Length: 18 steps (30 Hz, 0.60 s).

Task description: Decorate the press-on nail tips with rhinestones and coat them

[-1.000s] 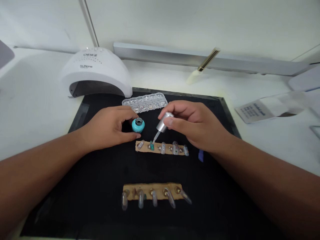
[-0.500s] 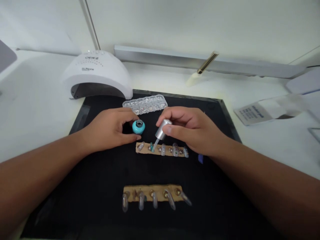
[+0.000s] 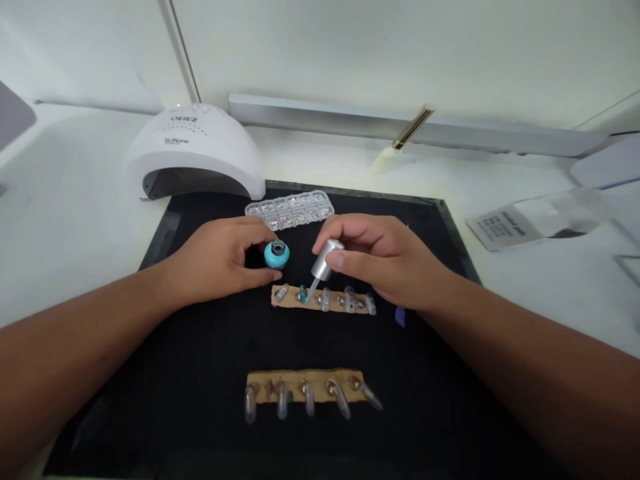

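My left hand point(image 3: 233, 257) has its thumb and fingers around an uncapped turquoise nail polish bottle point(image 3: 277, 256) on the black mat. Between thumb and fingers, my right hand point(image 3: 383, 260) pinches the silver cap of a nail polish brush point(image 3: 326, 261), tilted with its bristles down. The brush tip is at or just beside a false nail with teal colour point(image 3: 303, 295); contact is hard to tell. That nail is one of several mounted on a cardboard strip point(image 3: 313, 303). Closer to me lies a second cardboard strip point(image 3: 320, 380) bearing several clear false nails.
A white nail lamp point(image 3: 200, 143) stands at the back left. Behind the hands lies a clear compartment case point(image 3: 290, 209) of small decorations. A brush with a gold handle point(image 3: 413, 127) leans at the back; an alcohol pad box point(image 3: 515, 223) lies right. A blue object point(image 3: 401, 316) is near my right wrist.
The brush tip has shifted slightly right and up from the teal nail. My left hand and the bottle stay where they were.
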Tool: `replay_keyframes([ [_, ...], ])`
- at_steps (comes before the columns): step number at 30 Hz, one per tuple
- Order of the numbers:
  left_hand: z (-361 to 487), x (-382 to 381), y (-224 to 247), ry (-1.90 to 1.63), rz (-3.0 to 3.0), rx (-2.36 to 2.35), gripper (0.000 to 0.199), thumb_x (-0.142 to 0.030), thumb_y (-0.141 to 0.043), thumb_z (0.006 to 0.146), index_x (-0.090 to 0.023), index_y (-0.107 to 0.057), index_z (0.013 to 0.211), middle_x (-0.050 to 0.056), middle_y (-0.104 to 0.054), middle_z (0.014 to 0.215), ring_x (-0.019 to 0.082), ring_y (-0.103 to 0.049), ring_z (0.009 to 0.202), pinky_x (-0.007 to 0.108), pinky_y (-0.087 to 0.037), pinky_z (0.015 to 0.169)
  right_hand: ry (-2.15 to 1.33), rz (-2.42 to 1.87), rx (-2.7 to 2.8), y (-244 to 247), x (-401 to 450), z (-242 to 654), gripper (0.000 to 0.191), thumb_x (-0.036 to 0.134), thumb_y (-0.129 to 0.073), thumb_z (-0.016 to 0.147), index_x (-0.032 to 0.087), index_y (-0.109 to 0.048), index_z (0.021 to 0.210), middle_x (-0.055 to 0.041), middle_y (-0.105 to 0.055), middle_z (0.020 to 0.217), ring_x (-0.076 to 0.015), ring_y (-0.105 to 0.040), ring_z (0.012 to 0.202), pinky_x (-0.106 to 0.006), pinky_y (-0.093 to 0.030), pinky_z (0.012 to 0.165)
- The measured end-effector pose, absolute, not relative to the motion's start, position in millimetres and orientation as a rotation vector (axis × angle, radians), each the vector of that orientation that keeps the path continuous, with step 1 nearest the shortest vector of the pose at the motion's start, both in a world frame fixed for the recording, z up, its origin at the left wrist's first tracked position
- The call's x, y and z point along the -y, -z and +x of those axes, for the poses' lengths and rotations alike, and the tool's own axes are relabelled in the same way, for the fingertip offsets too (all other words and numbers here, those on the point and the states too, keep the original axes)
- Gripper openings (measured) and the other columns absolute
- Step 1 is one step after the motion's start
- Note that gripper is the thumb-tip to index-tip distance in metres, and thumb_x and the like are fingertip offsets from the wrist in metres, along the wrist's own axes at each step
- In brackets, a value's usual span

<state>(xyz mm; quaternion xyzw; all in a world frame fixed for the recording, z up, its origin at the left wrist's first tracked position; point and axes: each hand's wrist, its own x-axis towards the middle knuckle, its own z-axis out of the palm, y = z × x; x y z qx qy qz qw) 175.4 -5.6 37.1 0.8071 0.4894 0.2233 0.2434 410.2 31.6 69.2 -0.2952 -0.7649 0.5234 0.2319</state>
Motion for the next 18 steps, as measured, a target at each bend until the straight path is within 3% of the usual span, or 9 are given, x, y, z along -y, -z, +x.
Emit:
replay_keyframes([
  [18, 174.7, 6.0, -37.4, -0.603, 2.206, -1.321, 0.020, -0.034, -0.069, 0.079, -0.018, -0.066, 0.090, 0.001, -0.065, 0.087, 0.016, -0.060, 0.079, 0.029, -0.043, 0.070, -1.489, -0.866, 1.947, -67.3, -34.3, 411.1, 0.008, 0.027, -0.063, 0.081, 0.019, -0.065, 0.080, 0.0014, -0.059, 0.070, -0.0102, -0.049, 0.060, -0.026, -0.037, 0.055],
])
